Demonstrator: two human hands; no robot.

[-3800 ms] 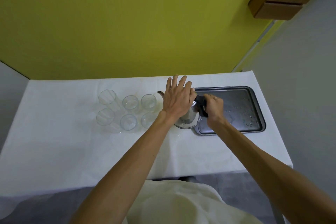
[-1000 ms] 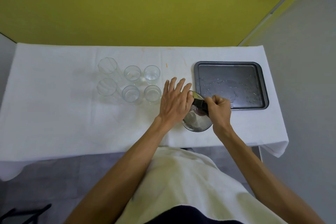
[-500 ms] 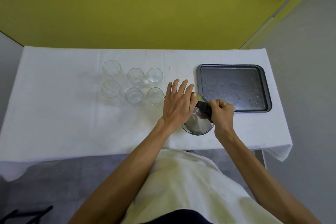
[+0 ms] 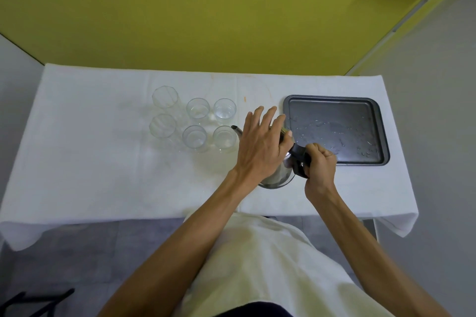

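Steel, with one black handle point(image 4: 298, 159), the single kettle point(image 4: 279, 177) is sitting just off the near-left corner of the one tray point(image 4: 334, 97), close to the table's front edge. Its long axis is running from handle to spout point(image 4: 236, 130), and the spout is pointing left, away from the tray and toward six glasses point(image 4: 194, 136). The right hand point(image 4: 319, 165) is curling its fingers tightly round the handle. The left hand point(image 4: 260, 147) is lying across the kettle's top, fingers straight and slightly spread. The glasses, two tall and four short, are standing in two rows farther left of the tray, the nearest just beside the spout. White cloth point(image 4: 90, 149) is stretching on from them to the table's left edge.
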